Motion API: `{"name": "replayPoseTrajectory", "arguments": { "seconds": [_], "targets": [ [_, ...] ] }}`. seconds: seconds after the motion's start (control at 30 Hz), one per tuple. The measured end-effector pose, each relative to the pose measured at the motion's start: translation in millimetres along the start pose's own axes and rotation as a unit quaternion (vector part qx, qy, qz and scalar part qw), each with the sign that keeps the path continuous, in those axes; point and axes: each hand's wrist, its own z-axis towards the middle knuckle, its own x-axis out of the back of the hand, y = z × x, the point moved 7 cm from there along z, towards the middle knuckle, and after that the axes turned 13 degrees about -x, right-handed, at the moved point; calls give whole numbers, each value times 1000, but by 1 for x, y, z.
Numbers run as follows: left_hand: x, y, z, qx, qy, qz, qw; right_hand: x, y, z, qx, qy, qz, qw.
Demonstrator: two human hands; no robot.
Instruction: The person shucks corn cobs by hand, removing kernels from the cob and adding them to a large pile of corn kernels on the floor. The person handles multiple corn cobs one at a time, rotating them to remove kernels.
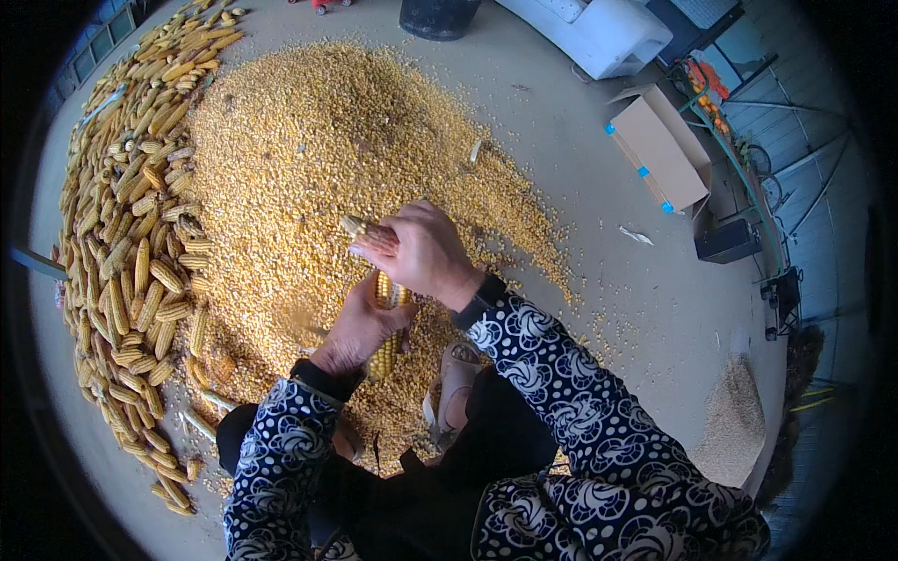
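Observation:
My left hand (pixel 363 324) is wrapped around a yellow ear of corn (pixel 382 361), which stands out above and below the grip. A pale strip without kernels runs along its upper part. Just above, my right hand (pixel 424 249) grips a reddish corncob (pixel 379 240), mostly stripped, with a paler tip at its left end. The right fist sits against the top of the ear, and its fingers hide part of both pieces. Beneath both hands spreads a large heap of loose corn kernels (pixel 316 140).
A long pile of corn ears (pixel 133 245) lies along the left. On the right are a cardboard box (pixel 659 147), a black box (pixel 727 242) and a small grain heap (pixel 733 421). A black tub (pixel 438 17) stands at the back. My sandalled foot (pixel 456 393) rests among kernels.

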Motion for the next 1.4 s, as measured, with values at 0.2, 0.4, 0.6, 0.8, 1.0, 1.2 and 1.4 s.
{"name": "replayPoseTrajectory", "arguments": {
  "seconds": [0.2,0.4,0.6,0.8,1.0,1.2,1.4],
  "targets": [
    [-9,5,-10,54,-52,-306,949,22,22,20,-67,52,359,930],
    [-4,2,-13,72,-71,-271,957,9,48,18,-213,-27,303,929],
    [22,-3,-8,66,-5,60,996,33,40,17,-81,61,83,991],
    [14,0,-14,105,-3,-158,982,14,6,-2,90,-44,17,995],
    [8,2,-7,81,12,60,995,12,22,8,-43,52,23,997],
    [12,0,-10,116,34,-154,981,1,39,18,-137,-102,399,901],
    [6,-8,-10,116,23,-181,976,5,7,3,51,14,33,998]
  ]
}}
